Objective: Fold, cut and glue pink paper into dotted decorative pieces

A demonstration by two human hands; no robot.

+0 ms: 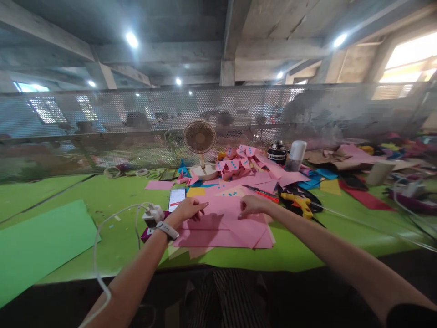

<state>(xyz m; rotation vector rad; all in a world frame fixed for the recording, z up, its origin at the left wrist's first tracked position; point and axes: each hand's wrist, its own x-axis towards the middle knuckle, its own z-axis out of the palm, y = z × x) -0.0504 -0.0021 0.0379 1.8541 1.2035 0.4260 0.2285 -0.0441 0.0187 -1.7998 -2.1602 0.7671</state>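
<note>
A stack of pink paper sheets (225, 230) lies on the green table (112, 214) in front of me. My left hand (187, 209), with a white watch on its wrist, rests on the far left part of the top sheet, fingers curled and pinching its edge. My right hand (251, 206) rests on the far right part of the same sheet, fingers curled down onto the paper. The two hands are a short gap apart.
A phone (176, 198) and a white charger with its cable (153, 213) lie left of the paper. A yellow glue gun (298, 202), red scissors (262, 193), pink dotted paper pieces (241, 164), a small fan (200, 141) and a green sheet (41, 243) are around. A mesh fence stands behind.
</note>
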